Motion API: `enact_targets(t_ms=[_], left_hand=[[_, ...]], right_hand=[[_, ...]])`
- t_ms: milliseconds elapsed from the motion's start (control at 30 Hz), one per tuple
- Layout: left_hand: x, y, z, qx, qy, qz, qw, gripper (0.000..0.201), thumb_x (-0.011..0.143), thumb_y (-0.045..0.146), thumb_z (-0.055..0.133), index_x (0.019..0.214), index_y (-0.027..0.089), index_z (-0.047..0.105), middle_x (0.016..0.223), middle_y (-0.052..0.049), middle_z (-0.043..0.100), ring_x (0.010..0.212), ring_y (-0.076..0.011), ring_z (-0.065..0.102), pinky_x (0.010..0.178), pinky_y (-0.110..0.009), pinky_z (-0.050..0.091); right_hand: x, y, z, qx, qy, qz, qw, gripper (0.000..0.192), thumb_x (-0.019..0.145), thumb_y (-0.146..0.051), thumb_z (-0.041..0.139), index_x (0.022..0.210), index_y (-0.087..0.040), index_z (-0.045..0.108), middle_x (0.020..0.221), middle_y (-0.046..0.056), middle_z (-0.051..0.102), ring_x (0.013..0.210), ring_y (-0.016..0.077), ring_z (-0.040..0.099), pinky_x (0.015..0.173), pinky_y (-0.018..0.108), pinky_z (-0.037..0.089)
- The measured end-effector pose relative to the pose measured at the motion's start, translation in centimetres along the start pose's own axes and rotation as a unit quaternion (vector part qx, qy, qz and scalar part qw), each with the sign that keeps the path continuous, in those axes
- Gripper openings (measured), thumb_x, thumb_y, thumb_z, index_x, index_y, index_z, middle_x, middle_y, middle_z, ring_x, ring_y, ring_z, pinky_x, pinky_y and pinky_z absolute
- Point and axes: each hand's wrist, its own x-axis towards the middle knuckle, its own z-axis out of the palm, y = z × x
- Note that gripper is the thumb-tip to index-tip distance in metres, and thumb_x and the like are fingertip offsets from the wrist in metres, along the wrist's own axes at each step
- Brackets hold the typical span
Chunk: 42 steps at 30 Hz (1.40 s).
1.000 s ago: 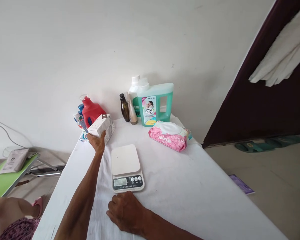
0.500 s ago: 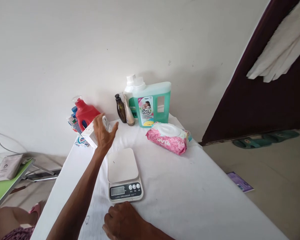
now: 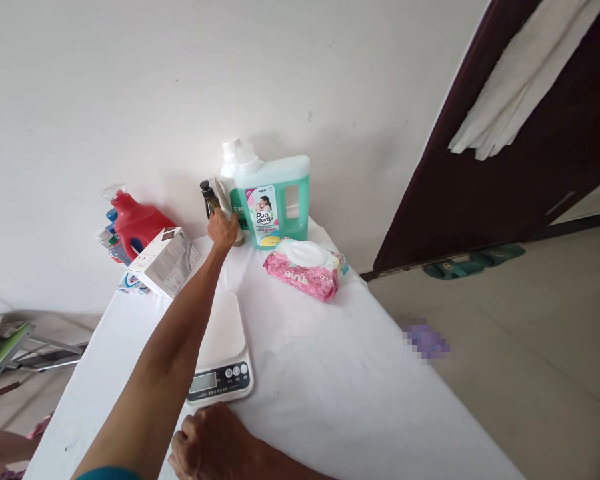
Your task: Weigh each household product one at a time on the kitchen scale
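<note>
My left hand [image 3: 223, 231] reaches to the back of the white table [image 3: 360, 400] and closes around the base of a pale tube [image 3: 224, 198]. The tube stands between a small dark bottle [image 3: 209, 198] and a green detergent jug [image 3: 276, 200]. My left forearm passes over a white kitchen scale [image 3: 226, 340]. My right hand [image 3: 210, 445] rests curled on the tablecloth just in front of the scale, holding nothing. A white box [image 3: 165, 261] lies tilted at the back left, apart from both hands.
A pink wipes pack [image 3: 305, 268] lies right of the scale. A red bottle [image 3: 137, 220] and small blue items stand by the wall behind the box. A dark door [image 3: 505, 187] and green slippers [image 3: 460, 263] are to the right. A green folding table [image 3: 0, 347] stands at far left.
My left hand let go of the white box, which now lies at the back left, and moved right to the tube. The view shifted right; my right hand stayed by the scale.
</note>
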Motion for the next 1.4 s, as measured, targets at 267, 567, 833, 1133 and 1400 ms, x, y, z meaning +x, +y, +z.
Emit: enact_targets(t_ms=[267,567,833,1133,1400], left_hand=[[-1.3,-2.8,-3.9,-0.080,-0.041,-0.020,0.996,0.020,0.085,0.032,0.075,0.093,0.013,0.072,0.095,-0.015,0.080,0.083,-0.0296,0.079,0.077,-0.039,0.061],[-9.5,-6.2,-16.5,-0.310,-0.101,0.060,0.943,0.049,0.065,0.047,0.090,0.098,0.012,0.081,0.099,-0.013,0.082,0.087,-0.0284,0.079,0.064,-0.035,0.069],[-16.2,-10.6,-21.2,-0.277,-0.131,0.014,0.952,0.049,0.064,0.056,0.092,0.089,0.015,0.083,0.089,-0.012,0.083,0.077,-0.0276,0.077,0.062,-0.040,0.069],[-18.4,-10.9,-20.6,-0.239,-0.152,0.071,0.956,0.046,0.080,0.056,0.084,0.106,0.018,0.081,0.111,-0.011,0.082,0.094,-0.0281,0.077,0.077,-0.039,0.065],[-19.6,-16.8,-20.4,-0.288,-0.065,0.018,0.955,0.061,0.096,0.071,0.057,0.121,0.018,0.074,0.117,-0.013,0.078,0.100,-0.0264,0.076,0.083,-0.036,0.059]], right_hand=[[-0.8,0.1,-2.4,-0.008,0.011,0.018,1.000,0.029,0.101,-0.044,0.061,0.089,-0.019,0.070,0.079,0.003,0.075,0.060,0.0199,0.067,0.042,0.033,0.038],[-0.9,0.2,-4.3,-0.011,-0.025,0.027,0.999,0.031,0.105,-0.041,0.057,0.092,-0.017,0.073,0.083,0.006,0.077,0.065,0.0191,0.068,0.046,0.030,0.036],[-1.1,0.2,-3.4,-0.011,0.005,0.026,1.000,0.027,0.105,-0.036,0.060,0.091,-0.017,0.073,0.081,0.006,0.075,0.068,0.0186,0.067,0.054,0.030,0.039],[-1.1,0.2,-3.8,0.005,-0.027,0.044,0.999,0.029,0.107,-0.036,0.058,0.093,-0.016,0.072,0.086,0.007,0.076,0.073,0.0184,0.069,0.058,0.028,0.039],[-1.2,0.1,-4.3,0.009,-0.023,0.042,0.999,0.031,0.107,-0.030,0.055,0.085,-0.015,0.069,0.085,0.007,0.076,0.070,0.0172,0.070,0.054,0.028,0.031]])
